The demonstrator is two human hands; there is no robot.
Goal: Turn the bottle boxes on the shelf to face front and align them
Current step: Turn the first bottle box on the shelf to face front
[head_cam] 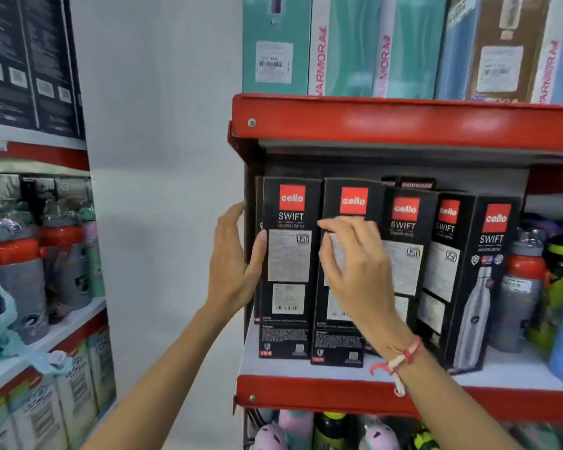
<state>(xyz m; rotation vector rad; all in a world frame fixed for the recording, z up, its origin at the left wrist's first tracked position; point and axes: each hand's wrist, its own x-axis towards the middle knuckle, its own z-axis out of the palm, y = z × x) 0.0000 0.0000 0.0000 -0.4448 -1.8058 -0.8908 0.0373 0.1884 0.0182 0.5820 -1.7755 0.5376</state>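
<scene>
We stand before the shelf (306, 368), where five black boxes (403, 248) stand in a row behind our hands. Our left hand (233, 264) is spread flat, with the thumb on the front left edge of the first box (288, 267) and the fingers along its side. Our right hand (355, 264) hovers in front of the second box (345, 345) with the fingers loosely curled and parted; it pinches nothing, and we cannot tell if the fingertips touch the card.

The first two boxes show a label side to us and stand almost square, the second a little forward. The three boxes beyond the right hand are turned at an angle, and the last box (481, 287) shows its bottle picture on one face.

We judge these boxes as stiff cardboard, tall and narrow, with some weight from the bottle inside, so they tip easily if pushed high. It seems better to take each one by its two long side edges, near the middle, and turn it on its base.

Just past the last box, loose bottles (520, 287) stand close and leave little room to swing it. The upper shelf (403, 121) hangs low above our hands, so lifting is limited. More boxes (407, 181) stand behind the row.
</scene>
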